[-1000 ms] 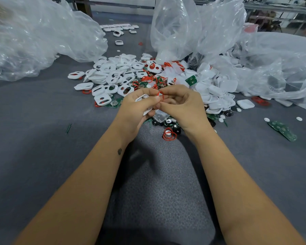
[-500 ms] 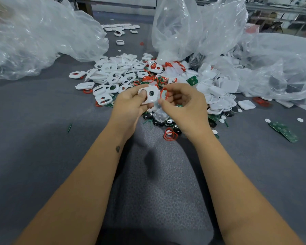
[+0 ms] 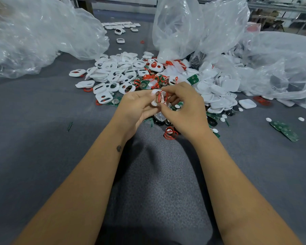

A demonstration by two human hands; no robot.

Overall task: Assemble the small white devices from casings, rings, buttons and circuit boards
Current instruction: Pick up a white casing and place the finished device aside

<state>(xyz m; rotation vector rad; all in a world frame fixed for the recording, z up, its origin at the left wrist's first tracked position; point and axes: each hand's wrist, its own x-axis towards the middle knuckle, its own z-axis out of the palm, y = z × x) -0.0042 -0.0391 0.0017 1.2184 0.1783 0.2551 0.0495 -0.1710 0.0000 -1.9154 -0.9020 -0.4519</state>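
the left hand [image 3: 137,107] holds a small white casing [image 3: 155,98] up in the air over the grey worktop [image 3: 34,138], its fingers curled round the casing's edge. the right hand [image 3: 185,110] pinches a red ring [image 3: 162,97] with its fingers, and the ring sits right against the casing. the two hands touch each other and hide most of the casing.

just behind the hands is a big heap of white casings [image 3: 117,71] with holes in them, mixed with more red rings [image 3: 150,77] and green circuit boards [image 3: 193,79]. to the right of that lie smooth white covers [image 3: 219,92], one cover [image 3: 247,103] a little apart. a small bunch of red rings [image 3: 170,133] lies under the right wrist, near some black buttons [image 3: 212,122]. two green boards [image 3: 283,130] lie well apart on the right.

big clear plastic bags [image 3: 42,36] stand on the left, in the middle [image 3: 182,27] and on the right [image 3: 281,68], hiding what is behind them. far back is a row of white devices [image 3: 120,25].
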